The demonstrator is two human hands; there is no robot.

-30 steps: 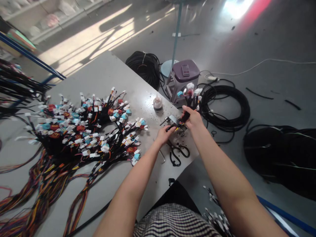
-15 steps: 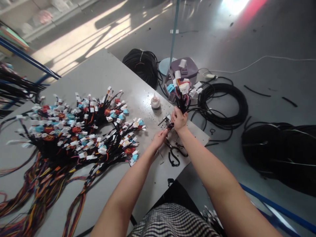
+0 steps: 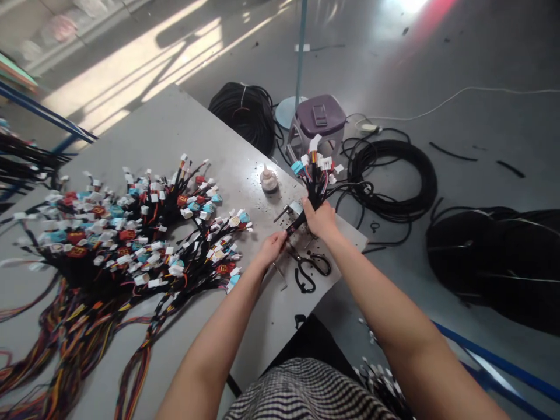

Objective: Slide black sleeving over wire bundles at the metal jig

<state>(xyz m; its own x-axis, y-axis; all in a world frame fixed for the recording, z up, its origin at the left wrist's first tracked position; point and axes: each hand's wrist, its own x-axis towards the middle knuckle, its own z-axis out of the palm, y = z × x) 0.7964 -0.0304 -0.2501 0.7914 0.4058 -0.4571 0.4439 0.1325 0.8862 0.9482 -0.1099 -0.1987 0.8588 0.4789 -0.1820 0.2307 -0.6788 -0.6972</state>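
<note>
My right hand is closed around a black-sleeved wire harness, whose white, blue and red connectors fan out above my fist. My left hand pinches the same harness lower down, just left of the right hand, over the table's right corner. A small metal fixture sits on the table under the harness. Black scissors lie on the table just below both hands.
A big heap of finished harnesses with many connectors covers the grey table at left. A small glue bottle stands near the fixture. On the floor are a purple stool, black cable coils and dark bundles.
The right hand swung the harness up from over the floor and brought it back above the table corner. The left hand kept its pinch and shifted slightly left.
</note>
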